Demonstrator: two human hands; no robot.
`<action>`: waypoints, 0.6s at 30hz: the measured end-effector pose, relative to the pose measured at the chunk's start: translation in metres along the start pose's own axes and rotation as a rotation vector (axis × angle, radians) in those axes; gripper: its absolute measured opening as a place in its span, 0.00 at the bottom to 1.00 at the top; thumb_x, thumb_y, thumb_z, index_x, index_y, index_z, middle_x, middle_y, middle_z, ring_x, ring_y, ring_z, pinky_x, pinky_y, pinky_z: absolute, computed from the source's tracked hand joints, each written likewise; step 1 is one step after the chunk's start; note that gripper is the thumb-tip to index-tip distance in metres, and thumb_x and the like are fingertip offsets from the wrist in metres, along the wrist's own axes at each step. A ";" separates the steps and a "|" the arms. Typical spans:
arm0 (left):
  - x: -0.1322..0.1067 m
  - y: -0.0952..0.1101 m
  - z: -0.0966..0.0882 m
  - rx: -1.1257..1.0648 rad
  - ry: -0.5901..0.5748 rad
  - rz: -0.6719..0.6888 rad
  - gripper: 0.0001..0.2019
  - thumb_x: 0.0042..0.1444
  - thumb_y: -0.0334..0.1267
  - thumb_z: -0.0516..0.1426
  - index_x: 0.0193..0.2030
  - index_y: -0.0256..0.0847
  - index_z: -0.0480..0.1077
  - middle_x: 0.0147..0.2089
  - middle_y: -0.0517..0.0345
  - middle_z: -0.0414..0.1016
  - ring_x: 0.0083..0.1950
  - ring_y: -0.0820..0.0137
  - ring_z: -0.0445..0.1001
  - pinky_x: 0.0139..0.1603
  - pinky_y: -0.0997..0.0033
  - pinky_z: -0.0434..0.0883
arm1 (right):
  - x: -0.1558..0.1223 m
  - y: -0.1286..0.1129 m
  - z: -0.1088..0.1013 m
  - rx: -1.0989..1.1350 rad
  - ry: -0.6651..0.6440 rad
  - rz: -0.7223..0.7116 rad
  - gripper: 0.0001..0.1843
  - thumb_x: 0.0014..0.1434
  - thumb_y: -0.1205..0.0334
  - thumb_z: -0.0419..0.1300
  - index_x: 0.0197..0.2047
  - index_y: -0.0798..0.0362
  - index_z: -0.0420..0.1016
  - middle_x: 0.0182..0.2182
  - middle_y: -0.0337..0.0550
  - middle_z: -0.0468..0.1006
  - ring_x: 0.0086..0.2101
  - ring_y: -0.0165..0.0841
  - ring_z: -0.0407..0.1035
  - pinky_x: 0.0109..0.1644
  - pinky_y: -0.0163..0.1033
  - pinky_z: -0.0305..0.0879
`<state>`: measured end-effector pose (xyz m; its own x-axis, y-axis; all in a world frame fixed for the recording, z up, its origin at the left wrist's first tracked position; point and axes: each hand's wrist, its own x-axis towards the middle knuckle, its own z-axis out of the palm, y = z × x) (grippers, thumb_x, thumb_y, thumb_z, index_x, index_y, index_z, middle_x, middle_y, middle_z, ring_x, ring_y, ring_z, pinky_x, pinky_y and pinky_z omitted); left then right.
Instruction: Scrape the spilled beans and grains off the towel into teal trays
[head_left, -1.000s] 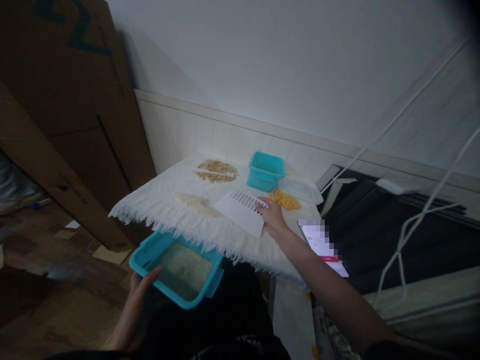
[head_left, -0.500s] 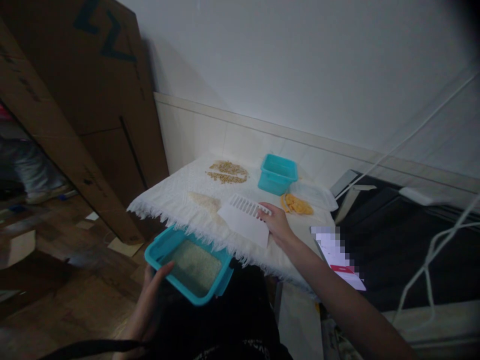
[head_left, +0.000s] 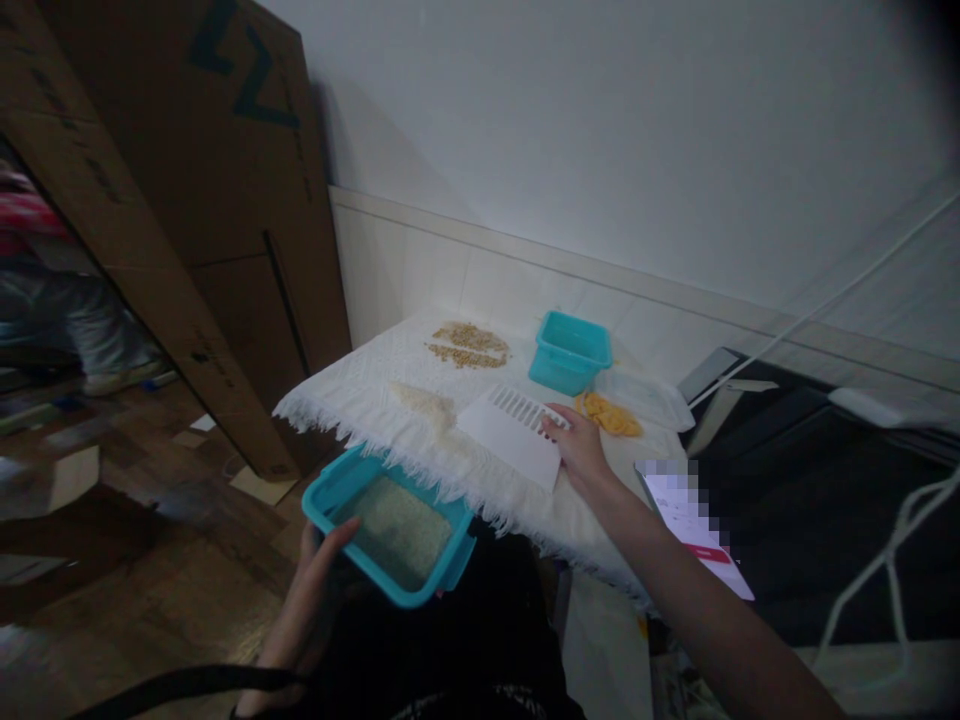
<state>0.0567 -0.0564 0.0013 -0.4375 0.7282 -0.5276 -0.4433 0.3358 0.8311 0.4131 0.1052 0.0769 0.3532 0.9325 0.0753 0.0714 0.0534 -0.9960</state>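
My left hand (head_left: pixel 324 560) grips the near left side of a teal plastic container (head_left: pixel 442 578), thumb over the rim, just below the table's front edge. Pale grains that look like rice (head_left: pixel 401 525) cover its bottom. My right hand (head_left: pixel 581 445) is closed on the slotted end of a flat white scraper (head_left: pixel 514 445), which rests low over the cloth. Left of the scraper lies a loose pile of the same pale grains (head_left: pixel 429 405), reaching toward the fringe. Behind it sits a patch of larger tan grains or beans (head_left: pixel 469 345).
A second teal container (head_left: pixel 570 350) stands at the back of the white cloth (head_left: pixel 360 385), beside a clear lid (head_left: pixel 652 395) and a crumpled yellow cloth (head_left: pixel 611 415). A phone (head_left: pixel 697 525) lies at the right. A tall cardboard box (head_left: pixel 217 200) and a person's legs (head_left: pixel 97 310) are left.
The whole view has shifted slightly, so things sit further right. The pale grains now spread nearer the fringe, left of the scraper. Both hands keep their holds.
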 end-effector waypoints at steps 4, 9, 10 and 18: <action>0.008 -0.005 -0.003 0.005 -0.025 0.070 0.39 0.53 0.47 0.77 0.70 0.43 0.74 0.50 0.43 0.88 0.45 0.47 0.90 0.41 0.51 0.87 | -0.016 0.000 0.007 -0.039 -0.058 -0.032 0.30 0.41 0.43 0.78 0.45 0.53 0.91 0.25 0.40 0.83 0.29 0.40 0.73 0.36 0.44 0.67; 0.013 -0.008 -0.003 -0.005 -0.024 0.081 0.43 0.50 0.49 0.78 0.71 0.45 0.73 0.48 0.46 0.88 0.46 0.46 0.90 0.43 0.49 0.88 | -0.036 -0.002 0.018 -0.073 -0.093 -0.081 0.29 0.46 0.42 0.75 0.47 0.53 0.92 0.27 0.42 0.85 0.30 0.40 0.74 0.38 0.45 0.68; 0.013 -0.008 -0.003 0.001 -0.020 0.073 0.42 0.50 0.49 0.78 0.71 0.45 0.73 0.48 0.46 0.88 0.45 0.46 0.90 0.41 0.50 0.87 | -0.041 -0.004 0.020 -0.078 -0.112 -0.081 0.29 0.47 0.42 0.75 0.48 0.53 0.92 0.28 0.42 0.85 0.31 0.41 0.75 0.39 0.45 0.69; 0.020 -0.009 -0.007 -0.040 -0.021 0.071 0.40 0.49 0.44 0.79 0.68 0.45 0.74 0.42 0.51 0.88 0.40 0.50 0.89 0.44 0.53 0.86 | -0.065 -0.020 0.027 -0.061 -0.276 -0.068 0.27 0.51 0.44 0.75 0.50 0.51 0.92 0.28 0.41 0.84 0.32 0.41 0.75 0.41 0.46 0.71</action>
<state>0.0465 -0.0488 -0.0177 -0.4522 0.7620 -0.4635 -0.4428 0.2592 0.8583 0.3634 0.0535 0.0909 0.0793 0.9899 0.1179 0.1450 0.1056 -0.9838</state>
